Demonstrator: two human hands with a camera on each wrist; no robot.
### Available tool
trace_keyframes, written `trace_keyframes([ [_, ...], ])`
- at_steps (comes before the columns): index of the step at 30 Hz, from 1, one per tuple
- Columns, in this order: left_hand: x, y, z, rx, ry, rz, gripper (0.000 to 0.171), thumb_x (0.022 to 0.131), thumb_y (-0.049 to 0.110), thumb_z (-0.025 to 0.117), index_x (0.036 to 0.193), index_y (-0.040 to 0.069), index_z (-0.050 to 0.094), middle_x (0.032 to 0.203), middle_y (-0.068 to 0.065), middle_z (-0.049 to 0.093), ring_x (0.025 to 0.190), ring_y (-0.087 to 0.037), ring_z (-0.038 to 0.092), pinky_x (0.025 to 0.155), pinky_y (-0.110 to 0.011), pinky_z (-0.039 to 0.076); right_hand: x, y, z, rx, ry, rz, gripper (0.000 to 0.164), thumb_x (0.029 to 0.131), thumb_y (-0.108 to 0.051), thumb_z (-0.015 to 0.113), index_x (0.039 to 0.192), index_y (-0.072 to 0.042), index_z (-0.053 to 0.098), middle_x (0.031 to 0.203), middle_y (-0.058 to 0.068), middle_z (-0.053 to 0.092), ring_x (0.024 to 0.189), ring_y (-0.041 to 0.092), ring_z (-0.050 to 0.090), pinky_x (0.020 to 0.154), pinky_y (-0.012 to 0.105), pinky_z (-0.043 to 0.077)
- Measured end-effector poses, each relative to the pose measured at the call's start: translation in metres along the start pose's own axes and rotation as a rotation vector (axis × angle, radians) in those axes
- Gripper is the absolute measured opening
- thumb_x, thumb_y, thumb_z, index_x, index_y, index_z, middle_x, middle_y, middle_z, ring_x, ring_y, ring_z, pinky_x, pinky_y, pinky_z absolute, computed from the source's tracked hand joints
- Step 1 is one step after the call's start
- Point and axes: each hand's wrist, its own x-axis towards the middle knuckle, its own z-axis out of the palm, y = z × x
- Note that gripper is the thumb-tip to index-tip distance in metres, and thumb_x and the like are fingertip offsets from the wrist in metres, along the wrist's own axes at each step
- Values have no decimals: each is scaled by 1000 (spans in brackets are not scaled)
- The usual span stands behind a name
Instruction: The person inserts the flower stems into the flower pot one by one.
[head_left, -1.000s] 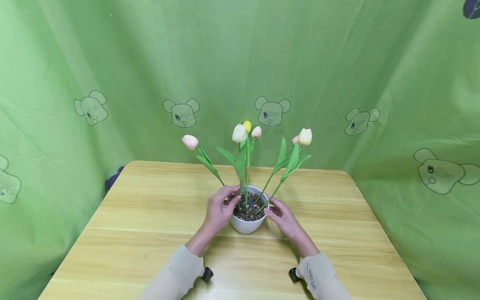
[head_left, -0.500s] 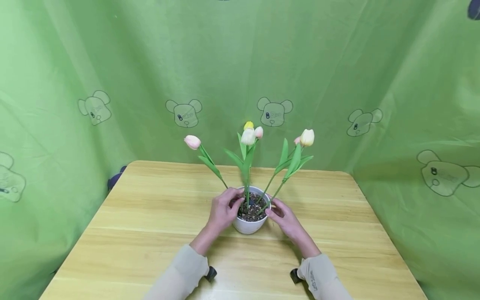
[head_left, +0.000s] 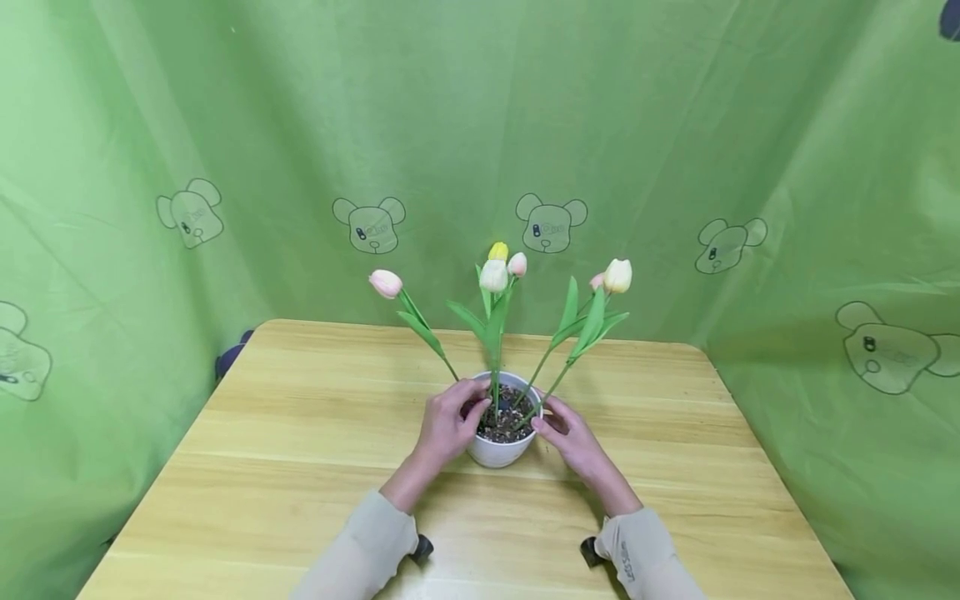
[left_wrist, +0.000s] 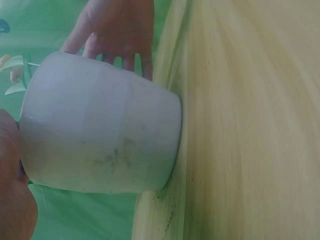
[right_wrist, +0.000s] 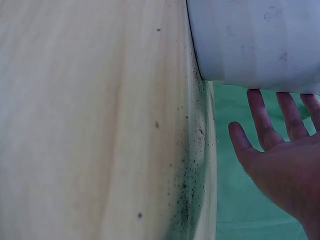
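A white flowerpot (head_left: 498,454) filled with dark soil stands upright on the table. Several artificial tulips rise from it: a pale pink one (head_left: 386,283) leans left, a white one (head_left: 493,276) stands mid-pot, and a cream one (head_left: 617,276) leans right. Thumb and fingers of my left hand (head_left: 448,421) pinch a stem low at the pot's left side; the exact contact is partly hidden. My right hand (head_left: 572,437) holds the pot's right side, thumb at the rim and spread fingers against the wall (right_wrist: 250,42).
The pot sits on a light wooden table (head_left: 300,467) with rounded back corners. Green curtains (head_left: 450,125) printed with bear heads hang behind and at both sides. Dark specks (right_wrist: 185,195) lie near the pot in the right wrist view.
My left hand has shifted slightly right, and the white tulip has swung right and a little lower, now close to the yellow and pink ones. My right hand stays at the pot.
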Motion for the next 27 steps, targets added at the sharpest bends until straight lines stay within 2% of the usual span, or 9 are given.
trace_keyframes([
  [6,1,6,-4,-78,-61,-104,20,90,-3,72,110,-1,69,95,-12,74,80,-21,72,73,-21,63,-1,1,-1,1,8,1,58,104,-13,61,157,-3,39,157,30,43,134,49,54,103,19,50],
  [12,5,10,-7,-95,-89,-169,14,95,2,69,109,1,70,100,-12,74,88,-22,72,81,-25,64,-1,0,0,4,11,1,58,104,-12,61,157,-2,39,156,30,43,134,49,54,102,16,50],
  [17,10,12,-10,-108,-93,-191,12,99,10,67,107,2,71,102,-12,73,94,-24,71,87,-30,64,0,-1,0,-4,16,10,59,104,-12,61,157,-3,39,156,30,43,134,48,54,104,20,51],
  [24,12,9,-9,-266,-56,-250,17,100,8,67,113,-3,69,108,-15,72,98,-28,72,88,-27,64,1,-1,0,-1,6,1,59,103,-12,62,157,-1,39,156,31,43,134,48,54,105,22,52],
  [27,11,6,-8,-290,-33,-252,19,99,7,68,113,-5,68,107,-14,72,95,-27,71,86,-29,65,1,0,1,3,5,5,59,103,-13,62,157,-2,39,156,31,43,134,49,54,107,26,53],
])
